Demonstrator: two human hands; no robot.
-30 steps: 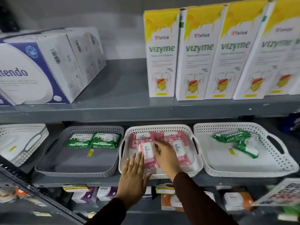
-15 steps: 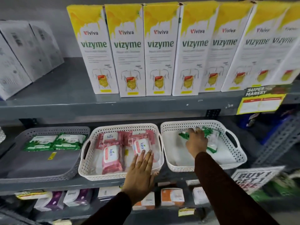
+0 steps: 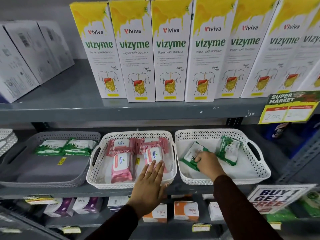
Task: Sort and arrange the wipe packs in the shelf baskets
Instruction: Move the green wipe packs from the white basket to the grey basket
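Left hand: my left hand lies flat with fingers spread straight, over the front rim of the middle white perforated plastic basket; its fingertips touch the near end of the right-hand pink Kara wipe pack. It grips nothing.
Right hand: my right hand is curled closed, pinching the near edge of a green-and-white wipe pack in the right white perforated basket.
Held green pack: it lies on the basket floor at the left side, long axis slanting from near-left to far-right.
Second green pack: the other green-and-white pack sits just right of my hand, tilted, long axis running front to back, far end leaning on the back wall.
Pink packs: the front-left pink Kara pack has its long axis front to back; more pink packs lie behind it.
Grey basket: the grey perforated basket on the left holds two green packs side by side at the back, long axes left to right.
Upper shelf: tall yellow-and-white Vizyme cartons stand upright in a row.
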